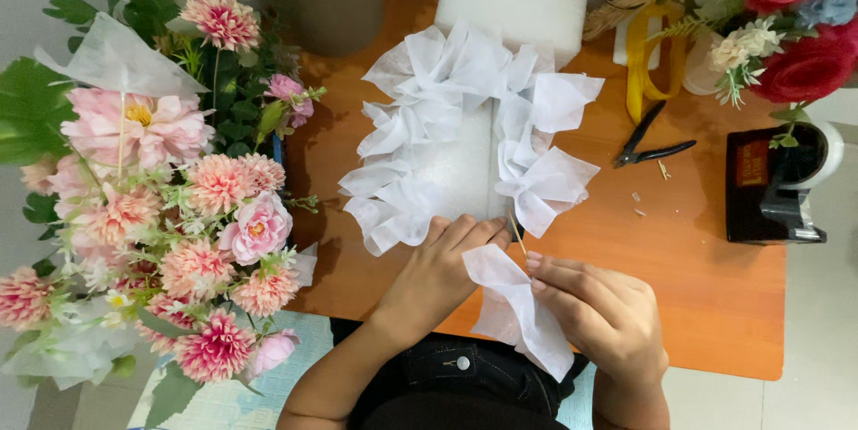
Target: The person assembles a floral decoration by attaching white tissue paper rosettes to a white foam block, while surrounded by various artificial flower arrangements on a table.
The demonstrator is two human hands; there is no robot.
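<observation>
Both hands work at the near edge of the table: my left hand [444, 262] lies with fingers curled loosely over the lower edge of the white foam block ringed with ruffled white tissue [465, 139], pressing on it rather than gripping, and its fingertips sit right by a thin wooden stick [517, 237]. My right hand [597, 312] is pinched closed on a folded square of white tissue paper [514, 305], thumb and fingers meeting at its upper corner, while the rest of the sheet hangs down toward my lap. I see the stick rising between the two hands, but I cannot tell which one actually holds it. The foam block rests in the middle of the orange wooden table [715, 287], just beyond my hands. To its right, well apart, lie black-handled pliers [650, 145], and past them a yellow ribbon loop [645, 59]. A dark tape dispenser [770, 181] stands at the right edge beneath red artificial roses [804, 19]. A large bouquet of pink artificial dahlias and peonies [170, 206] fills the left side, beside the table.
</observation>
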